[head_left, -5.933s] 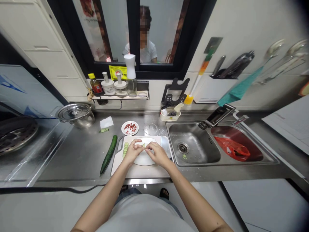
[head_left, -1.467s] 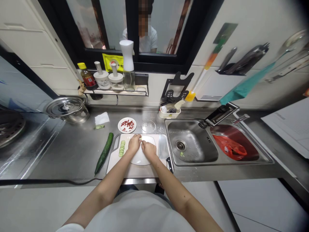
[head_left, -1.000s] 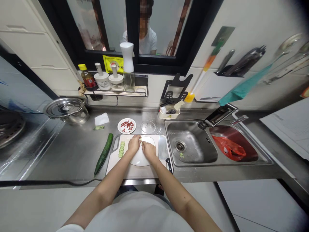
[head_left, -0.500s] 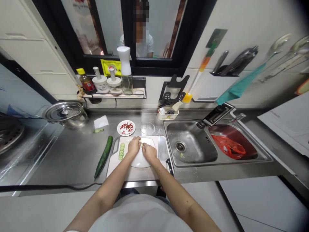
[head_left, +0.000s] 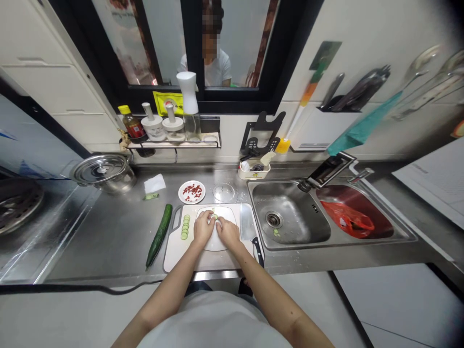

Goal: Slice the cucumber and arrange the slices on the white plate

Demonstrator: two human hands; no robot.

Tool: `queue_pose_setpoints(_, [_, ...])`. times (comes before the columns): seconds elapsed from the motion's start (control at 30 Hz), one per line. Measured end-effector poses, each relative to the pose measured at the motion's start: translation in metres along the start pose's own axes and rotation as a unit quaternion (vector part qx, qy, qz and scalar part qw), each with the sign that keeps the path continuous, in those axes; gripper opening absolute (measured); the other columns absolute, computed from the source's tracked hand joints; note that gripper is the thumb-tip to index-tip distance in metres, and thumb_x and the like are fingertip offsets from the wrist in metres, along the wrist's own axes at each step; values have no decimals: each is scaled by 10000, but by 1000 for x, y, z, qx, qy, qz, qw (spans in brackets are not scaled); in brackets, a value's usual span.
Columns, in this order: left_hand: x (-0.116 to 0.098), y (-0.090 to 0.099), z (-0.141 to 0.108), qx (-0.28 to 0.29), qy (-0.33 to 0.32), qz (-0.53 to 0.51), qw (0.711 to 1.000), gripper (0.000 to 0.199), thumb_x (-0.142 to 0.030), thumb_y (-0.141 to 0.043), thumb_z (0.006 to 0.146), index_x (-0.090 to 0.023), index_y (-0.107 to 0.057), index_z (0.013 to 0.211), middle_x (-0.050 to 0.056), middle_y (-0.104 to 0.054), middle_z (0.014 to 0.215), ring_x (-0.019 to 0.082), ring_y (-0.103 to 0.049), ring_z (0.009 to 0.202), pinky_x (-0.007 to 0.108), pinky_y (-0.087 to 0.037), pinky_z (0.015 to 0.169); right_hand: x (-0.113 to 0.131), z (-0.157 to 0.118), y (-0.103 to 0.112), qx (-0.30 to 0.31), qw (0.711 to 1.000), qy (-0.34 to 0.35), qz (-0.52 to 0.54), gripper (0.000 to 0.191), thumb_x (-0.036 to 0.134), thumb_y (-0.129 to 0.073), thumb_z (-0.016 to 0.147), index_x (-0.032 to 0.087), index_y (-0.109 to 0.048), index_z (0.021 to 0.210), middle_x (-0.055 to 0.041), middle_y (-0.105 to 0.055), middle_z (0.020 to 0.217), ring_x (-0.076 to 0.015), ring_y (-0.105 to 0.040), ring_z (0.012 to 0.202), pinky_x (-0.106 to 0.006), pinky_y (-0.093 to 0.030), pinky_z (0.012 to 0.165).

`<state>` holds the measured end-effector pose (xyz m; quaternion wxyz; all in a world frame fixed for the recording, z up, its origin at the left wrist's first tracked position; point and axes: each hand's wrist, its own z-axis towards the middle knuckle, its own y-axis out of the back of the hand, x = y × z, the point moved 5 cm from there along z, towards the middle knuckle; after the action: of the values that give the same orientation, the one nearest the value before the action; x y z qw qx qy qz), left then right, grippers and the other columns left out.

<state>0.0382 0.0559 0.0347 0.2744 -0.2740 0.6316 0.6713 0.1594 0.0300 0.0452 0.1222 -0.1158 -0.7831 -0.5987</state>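
Over a white plate (head_left: 216, 243) on the cutting board (head_left: 173, 256), my left hand (head_left: 203, 228) and my right hand (head_left: 228, 232) come close together. A cucumber slice (head_left: 215, 217) shows between their fingertips, and both hands seem to pinch it. Just behind it is another pale green piece (head_left: 213, 210) at the plate's far side. Left of the plate, a row of overlapping cucumber slices (head_left: 185, 227) lies on the board. A knife (head_left: 247, 220) with a black handle rests along the board's right side. To the left of the board lies a whole cucumber (head_left: 159, 234).
Behind the board stands a small plate of red pieces (head_left: 192, 192) beside a clear round lid (head_left: 223, 192). A double sink (head_left: 290, 212) with a red bag (head_left: 348, 218) is at right. At the back left are a lidded steel pot (head_left: 105, 174) and a white tissue (head_left: 154, 183).
My hands have drawn slightly apart and toward me, so the slice between them shows more. The whole view has shifted a little.
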Motion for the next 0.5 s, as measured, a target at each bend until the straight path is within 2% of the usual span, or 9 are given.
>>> queue_pose_setpoints(0.23, [16,22,-31,-33,4,-10,999,208,-271,-512,839,-194,-650,974,37,-642,854,171,-596,809,276,-447,767,-3,-11,3,-18,1000,-3,10,416,333,-332,968,232,-514,1328,-83,-708,1057,-184,-638,992,-249,-401,802])
queue_pose_setpoints(0.5, [72,56,-65,-66,93,33,993,241,-295,-518,829,-207,-642,1015,50,-674,955,190,-618,872,282,-453,802,-11,-31,2,-51,998,6,34,391,347,-354,961,246,-575,1268,-49,-726,977,-173,-655,919,-236,-405,775])
